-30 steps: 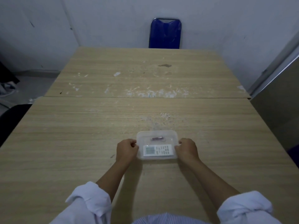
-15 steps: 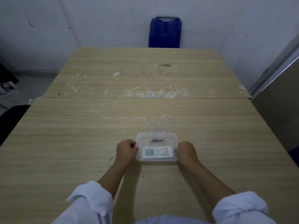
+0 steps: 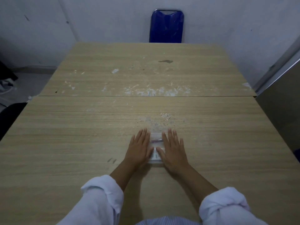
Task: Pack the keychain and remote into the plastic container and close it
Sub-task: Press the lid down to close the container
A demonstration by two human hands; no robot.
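A clear plastic container (image 3: 156, 136) with its lid on sits on the wooden table (image 3: 81, 135), near the front middle. Through the lid I see a purple keychain (image 3: 156, 141) at the far side and a strip of a white remote (image 3: 156, 154) nearer me. My left hand (image 3: 140, 149) lies flat, palm down, over the container's left part. My right hand (image 3: 173, 151) lies flat over its right part. Both hands have fingers stretched out and press on the lid. Most of the container is hidden under them.
A blue chair back (image 3: 167, 25) stands behind the far table edge against the wall. A seam (image 3: 113, 96) joins two tabletops. A grey cabinet side (image 3: 282, 103) rises at the right. A dark chair (image 3: 9, 114) sits at the left edge.
Both hands left the container's side edges, where they were curled, and now lie flat on top of the lid with fingers spread.
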